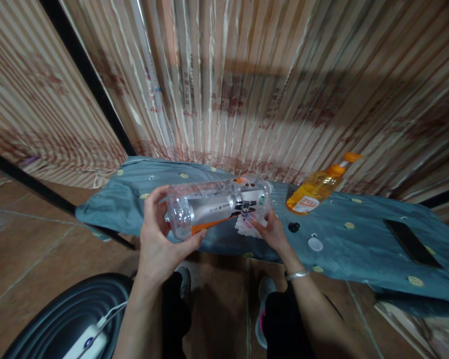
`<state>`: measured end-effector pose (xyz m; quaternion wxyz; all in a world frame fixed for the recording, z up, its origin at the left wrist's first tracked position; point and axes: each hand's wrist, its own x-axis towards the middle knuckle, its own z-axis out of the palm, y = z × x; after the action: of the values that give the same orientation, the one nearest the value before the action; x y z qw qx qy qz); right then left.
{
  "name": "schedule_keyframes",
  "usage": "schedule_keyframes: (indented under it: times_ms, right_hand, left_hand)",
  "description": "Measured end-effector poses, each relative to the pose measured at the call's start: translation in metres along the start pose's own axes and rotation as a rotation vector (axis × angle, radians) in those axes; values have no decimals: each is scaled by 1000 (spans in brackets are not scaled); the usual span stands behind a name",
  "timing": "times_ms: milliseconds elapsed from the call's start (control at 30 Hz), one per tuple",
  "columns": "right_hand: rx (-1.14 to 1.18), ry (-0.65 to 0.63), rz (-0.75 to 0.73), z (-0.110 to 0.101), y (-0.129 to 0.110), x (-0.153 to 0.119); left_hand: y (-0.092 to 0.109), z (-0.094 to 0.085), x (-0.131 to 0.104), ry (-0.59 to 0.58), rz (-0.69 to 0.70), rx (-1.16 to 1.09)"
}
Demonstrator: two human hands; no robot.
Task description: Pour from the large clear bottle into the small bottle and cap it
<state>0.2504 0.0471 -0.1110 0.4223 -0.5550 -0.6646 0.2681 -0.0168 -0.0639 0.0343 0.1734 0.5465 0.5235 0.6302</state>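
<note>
1. Right now the left hand [159, 239] grips the base end of a clear plastic bottle [217, 204], held sideways above the near edge of the bench [359, 239].
2. Right hand [271, 230] is closed on a white crumpled cloth or tissue [247, 225], pressed against the bottle's underside near its neck end.
3. Progress, judged: wiping looks underway; bottle seems empty, label on, cap apparently off. A small black cap [294, 227] and a white round lid [315, 244] lie on the bench just right of the right hand.
4. Orange pump bottle [316, 192] lies tilted beyond the right hand; a dark flat slab [411, 243] sits far right.
5. Bench is covered by a teal cloth with gold dots; striped curtains [247, 89] behind; brown tiled floor [22, 249] below; a black rounded object [71, 319] sits below the left hand.
</note>
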Motion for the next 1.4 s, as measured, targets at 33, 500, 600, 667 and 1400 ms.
schedule_keyframes:
  times_ms: [33, 500, 600, 667, 1400]
  right_hand:
    - [1, -4, -1, 0, 0, 0]
    - [-9, -1, -8, 0, 1, 0]
    - [-4, 3, 4, 0, -1, 0]
    - [0, 2, 8, -1, -2, 0]
    - [-13, -2, 3, 0, -2, 0]
  left_hand:
    - [0, 0, 0, 2, 1, 1]
    - [1, 0, 0, 2, -3, 12]
    - [1, 0, 0, 1, -9, 2]
    - [0, -1, -1, -7, -8, -2]
    - [3, 0, -1, -1, -6, 21]
